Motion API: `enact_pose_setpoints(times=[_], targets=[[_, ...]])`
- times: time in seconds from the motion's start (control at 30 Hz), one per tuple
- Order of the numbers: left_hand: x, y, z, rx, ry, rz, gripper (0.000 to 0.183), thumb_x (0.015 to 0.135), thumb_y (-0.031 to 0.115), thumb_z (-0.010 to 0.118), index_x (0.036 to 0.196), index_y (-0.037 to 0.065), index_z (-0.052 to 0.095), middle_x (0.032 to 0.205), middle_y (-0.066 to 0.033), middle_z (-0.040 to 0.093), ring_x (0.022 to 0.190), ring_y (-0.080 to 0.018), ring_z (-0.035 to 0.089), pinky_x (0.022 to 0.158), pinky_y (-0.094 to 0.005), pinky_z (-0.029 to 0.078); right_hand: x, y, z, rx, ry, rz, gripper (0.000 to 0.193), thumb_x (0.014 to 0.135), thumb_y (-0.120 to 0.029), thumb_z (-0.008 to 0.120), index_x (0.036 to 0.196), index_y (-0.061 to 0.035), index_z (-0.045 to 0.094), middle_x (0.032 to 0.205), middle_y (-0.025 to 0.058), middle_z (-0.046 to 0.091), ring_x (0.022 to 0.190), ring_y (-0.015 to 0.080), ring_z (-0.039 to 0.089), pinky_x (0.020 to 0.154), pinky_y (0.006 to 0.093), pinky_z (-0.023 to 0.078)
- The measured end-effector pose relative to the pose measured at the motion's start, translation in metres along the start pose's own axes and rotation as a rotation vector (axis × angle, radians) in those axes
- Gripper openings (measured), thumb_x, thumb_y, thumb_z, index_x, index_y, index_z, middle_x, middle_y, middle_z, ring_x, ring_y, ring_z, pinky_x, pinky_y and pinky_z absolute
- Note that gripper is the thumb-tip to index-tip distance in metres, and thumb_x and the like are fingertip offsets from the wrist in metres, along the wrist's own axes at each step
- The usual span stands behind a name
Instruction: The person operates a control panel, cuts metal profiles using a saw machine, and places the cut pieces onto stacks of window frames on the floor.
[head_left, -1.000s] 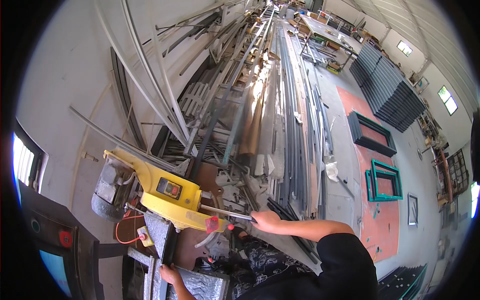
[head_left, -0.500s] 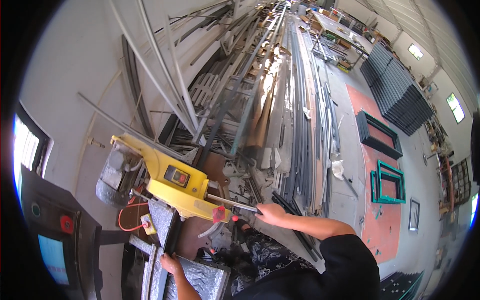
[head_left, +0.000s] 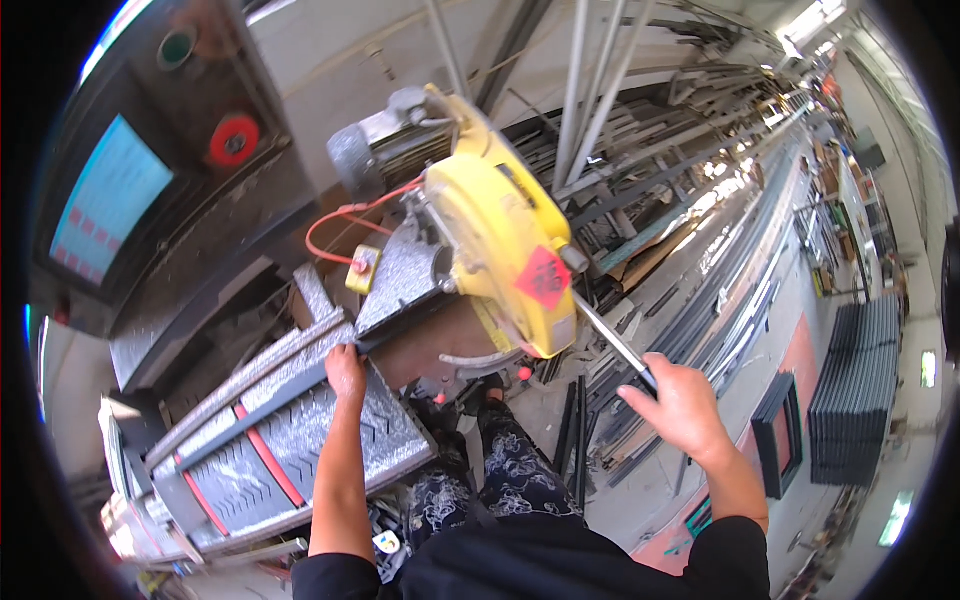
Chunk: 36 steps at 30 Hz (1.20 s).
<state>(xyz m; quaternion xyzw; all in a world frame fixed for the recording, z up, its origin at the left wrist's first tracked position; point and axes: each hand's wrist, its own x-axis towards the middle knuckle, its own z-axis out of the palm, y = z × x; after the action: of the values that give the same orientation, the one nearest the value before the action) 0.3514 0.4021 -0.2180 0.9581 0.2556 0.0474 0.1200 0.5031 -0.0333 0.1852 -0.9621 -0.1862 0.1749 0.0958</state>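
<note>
A yellow cut-off saw with a grey motor and a red diamond-shaped sticker stands ahead of me. Its metal lever slants toward my right. My right hand is closed round the dark grip at the lever's end, thumb sticking out; the other fingers are mostly hidden. On the left, my left hand presses its curled fingers on a long dark metal bar. The bar lies along a silvery feed table and reaches toward the saw's base. The blade is hidden by the yellow guard.
At left stands a dark control cabinet with a lit screen and a red knob. A small yellow switch box hangs on an orange cable. Metal lengths cover the floor beyond; stacked dark frames stand at right.
My view has swung left and closer, so the cabinet and feed table fill more of it. Both hands keep their places, left on the bar and right on the lever.
</note>
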Motion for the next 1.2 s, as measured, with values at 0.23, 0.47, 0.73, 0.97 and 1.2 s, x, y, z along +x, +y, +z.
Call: enact_pose_setpoints(times=[0.23,0.47,0.73,0.97,1.2], targets=[[0.0,0.003,-0.009,0.009,-0.049,0.026,0.026,0.075,0.022,0.076,0.092,0.006,0.064,0.092,-0.012,0.062,0.094,-0.0324,0.061,0.078,-0.045,0.047,-0.001,0.008,0.013,-0.028,-0.034,0.058,0.036,0.083,-0.033,0.074,0.093,-0.0021,0.057,0.066,0.0169,0.061,0.066,0.0402,0.063,0.059,0.0471,0.049],[0.002,-0.003,-0.011,0.065,-0.083,0.019,0.026,0.076,0.023,0.075,0.094,0.008,0.063,0.095,-0.0103,0.061,0.097,-0.0312,0.06,0.08,-0.044,0.046,0.0,0.01,0.023,0.004,0.004,0.091,0.036,0.084,-0.029,0.074,0.102,-0.0016,0.06,0.071,0.0176,0.064,0.068,0.0395,0.065,0.062,0.0439,0.051],[0.013,0.018,-0.01,0.011,-0.066,0.027,0.029,0.075,0.025,0.077,0.091,0.005,0.062,0.093,-0.0131,0.06,0.096,-0.0337,0.059,0.079,-0.0449,0.049,-0.001,0.022,0.046,0.028,0.043,0.09,0.036,0.083,-0.028,0.075,0.104,-0.0018,0.062,0.07,0.0187,0.063,0.067,0.0394,0.064,0.06,0.0445,0.05],[0.016,0.018,-0.008,0.008,-0.065,0.097,0.026,0.076,0.023,0.076,0.089,0.005,0.063,0.091,-0.0131,0.061,0.092,-0.0342,0.061,0.076,-0.0464,0.05,-0.003,0.048,0.08,0.343,-0.078,0.28,0.025,0.087,-0.016,0.073,0.101,0.0016,0.061,0.065,0.0064,0.056,0.056,0.013,0.053,0.054,0.0311,0.045],[0.014,0.015,-0.005,0.029,-0.059,0.121,0.025,0.077,0.024,0.075,0.086,0.004,0.062,0.09,-0.013,0.061,0.091,-0.0348,0.06,0.075,-0.0463,0.05,0.004,0.073,0.133,0.458,-0.12,0.399,0.019,0.088,-0.014,0.072,0.091,0.0003,0.061,0.062,-0.0001,0.049,0.052,0.0081,0.044,0.049,0.0273,0.038]])
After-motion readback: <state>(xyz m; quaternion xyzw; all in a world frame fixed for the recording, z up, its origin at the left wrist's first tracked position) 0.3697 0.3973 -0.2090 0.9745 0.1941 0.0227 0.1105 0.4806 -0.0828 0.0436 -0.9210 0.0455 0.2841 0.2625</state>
